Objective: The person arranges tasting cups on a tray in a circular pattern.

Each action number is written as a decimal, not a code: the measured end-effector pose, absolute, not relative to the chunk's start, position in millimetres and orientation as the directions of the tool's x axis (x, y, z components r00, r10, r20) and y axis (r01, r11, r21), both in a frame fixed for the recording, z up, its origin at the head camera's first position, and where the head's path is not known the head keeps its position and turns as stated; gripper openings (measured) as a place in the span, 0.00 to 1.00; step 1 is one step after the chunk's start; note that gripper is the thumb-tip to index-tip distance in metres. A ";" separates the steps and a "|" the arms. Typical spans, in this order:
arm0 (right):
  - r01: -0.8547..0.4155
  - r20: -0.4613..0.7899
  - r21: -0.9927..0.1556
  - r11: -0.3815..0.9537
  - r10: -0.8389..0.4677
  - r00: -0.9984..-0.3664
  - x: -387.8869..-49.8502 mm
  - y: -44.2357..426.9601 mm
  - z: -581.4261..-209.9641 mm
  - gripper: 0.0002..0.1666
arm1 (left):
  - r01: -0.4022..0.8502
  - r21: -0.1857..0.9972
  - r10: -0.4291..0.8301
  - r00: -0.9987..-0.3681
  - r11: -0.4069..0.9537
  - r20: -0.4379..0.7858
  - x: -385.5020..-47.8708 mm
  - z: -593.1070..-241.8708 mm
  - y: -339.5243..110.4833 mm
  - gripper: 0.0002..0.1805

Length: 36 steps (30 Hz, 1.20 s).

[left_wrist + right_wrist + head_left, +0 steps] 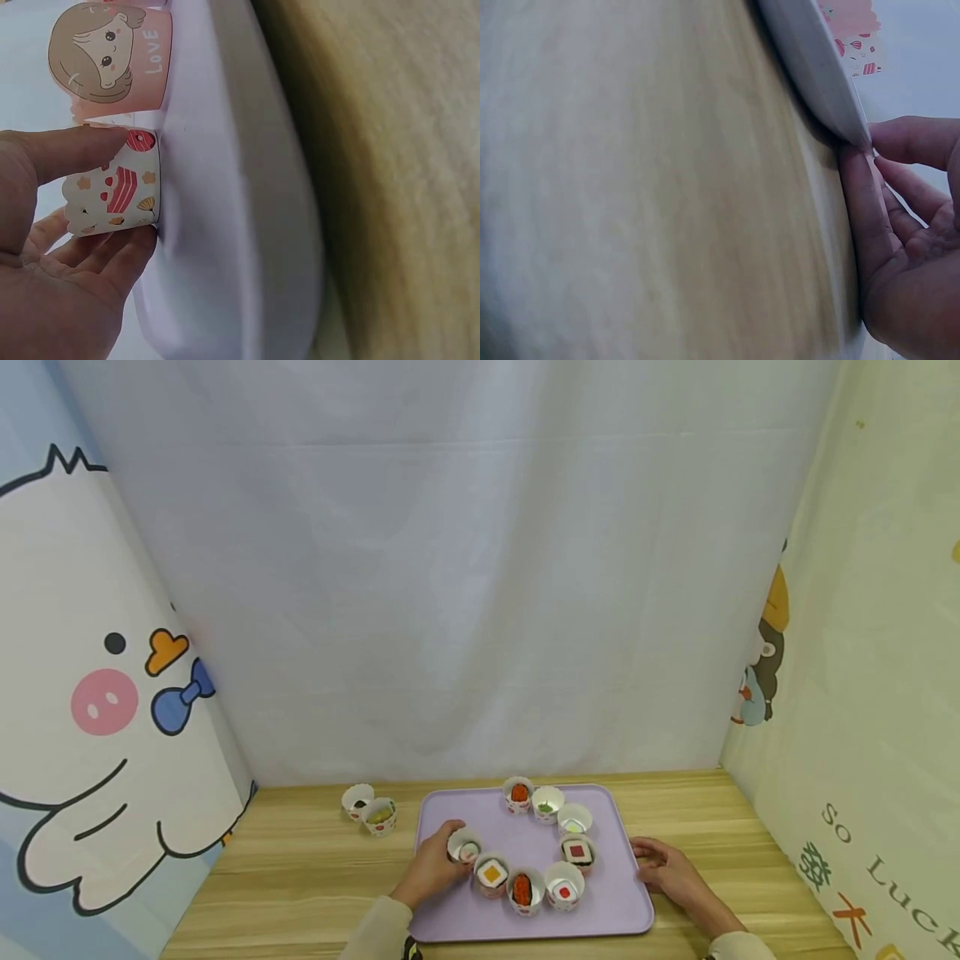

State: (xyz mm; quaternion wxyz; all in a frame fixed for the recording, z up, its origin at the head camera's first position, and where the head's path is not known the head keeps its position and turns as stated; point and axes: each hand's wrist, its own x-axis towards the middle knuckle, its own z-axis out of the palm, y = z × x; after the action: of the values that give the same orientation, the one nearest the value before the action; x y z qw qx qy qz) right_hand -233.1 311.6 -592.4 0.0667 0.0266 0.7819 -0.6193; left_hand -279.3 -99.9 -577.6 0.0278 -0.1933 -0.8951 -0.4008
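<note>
My left hand (pixel 432 865) grips a white paper baking cup (pixel 124 199) printed with cake slices, thumb on one side and fingers on the other. This cup is at the left of a lilac tray (pixel 457 917), and a small pinkish-white piece lies inside it. Beside it stands a pink cup (pixel 150 79) with a cartoon face and "LOVE". At the tray's right edge, my right hand (pixel 671 875) pinches the rim (pixel 855 112) between thumb and fingers. Other cups curve round the tray, among them one with orange-topped sushi (pixel 522 890) and one with red-centred sushi (pixel 577 851).
Two more paper cups, one with a dark-centred piece (pixel 358 803) and one with a yellow-green piece (pixel 381 817), stand on the wooden table (pixel 300 877) left of the tray. A pale curtain (pixel 450 610) hangs behind, and printed cloths flank both sides.
</note>
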 end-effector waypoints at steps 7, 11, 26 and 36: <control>0.119 -0.133 -0.967 0.227 -0.048 -0.990 -233.7 312.4 -593.3 0.37 | 0.358 0.706 0.315 -0.928 0.611 0.197 -278.9 -577.9 -98.0 0.36; 0.118 -0.132 -0.967 0.226 -0.050 -0.990 -233.5 312.5 -593.4 0.37 | 0.357 0.714 0.320 -0.927 0.602 0.193 -278.0 -576.5 -96.9 0.36; 0.128 -0.143 -0.964 0.234 -0.048 -0.989 -236.5 313.8 -597.2 0.37 | 0.368 0.721 0.335 -0.921 0.587 0.198 -276.7 -576.6 -95.3 0.31; 0.126 -0.141 -0.965 0.229 -0.054 -0.989 -236.0 314.1 -596.6 0.37 | 0.367 0.724 0.349 -0.919 0.585 0.184 -274.0 -575.8 -98.1 0.30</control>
State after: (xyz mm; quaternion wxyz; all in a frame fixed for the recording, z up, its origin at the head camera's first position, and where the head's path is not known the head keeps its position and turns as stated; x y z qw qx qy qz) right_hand -236.0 314.1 -596.6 0.0722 0.0230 0.7804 -0.6206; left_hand -274.0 -98.1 -575.8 0.0112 -0.2009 -0.8901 -0.4090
